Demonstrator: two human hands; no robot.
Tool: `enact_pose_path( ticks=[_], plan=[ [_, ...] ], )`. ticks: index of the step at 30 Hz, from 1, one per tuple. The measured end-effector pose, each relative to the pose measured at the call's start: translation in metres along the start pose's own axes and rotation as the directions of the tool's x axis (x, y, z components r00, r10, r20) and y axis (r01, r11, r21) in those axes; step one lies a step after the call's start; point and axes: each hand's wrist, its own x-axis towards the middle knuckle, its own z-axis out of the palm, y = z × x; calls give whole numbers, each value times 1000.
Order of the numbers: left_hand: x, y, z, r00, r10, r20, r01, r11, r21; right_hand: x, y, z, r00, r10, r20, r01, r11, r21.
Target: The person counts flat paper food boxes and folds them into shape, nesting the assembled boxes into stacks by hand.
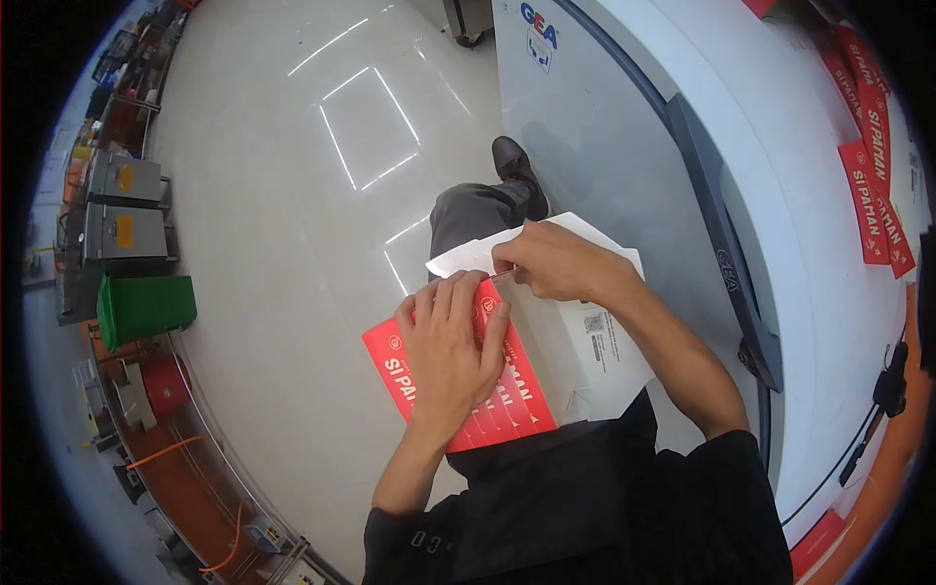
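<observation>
A red and white cardboard box [531, 385] printed "SI PAMAN" rests on my lap, with its white flaps [595, 341] spread to the right. My left hand [450, 341] lies over the red printed panels, fingers curved across their upper edge. Close to the box's upper corner, my right hand [551, 261] is closed, thumb and fingers pinched at the edge of the white cardboard. What exactly lies between those fingertips is hidden. Several red layers with repeated lettering show under my left hand.
A white GEA chest [604, 146] with a dark handle stands to the right. Red printed cartons [863, 195] lie on its top. Along the left are shelves, grey cases [127, 229] and a green bin [146, 307]. A shoe [514, 161] is on the floor.
</observation>
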Motion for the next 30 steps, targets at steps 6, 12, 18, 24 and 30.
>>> enact_pose_path(
  ticks=[6,12,18,24,30],
  plan=[
    [2,0,-1,1000,20,14,-20,999,27,1,-2,-3,1000,3,15,-3,1000,15],
    [0,1,-1,1000,10,25,-12,996,89,18,21,44,886,-185,-425,274,949,158],
    [0,5,-1,1000,2,26,-4,994,105,36,11,88,749,-169,-640,380,902,206],
    [0,5,-2,996,-91,16,89,994,60,4,3,82,746,11,-666,303,885,354],
    [-9,1,5,973,-224,-48,224,974,-15,-116,-10,42,991,-58,-118,87,962,257]
  ],
)
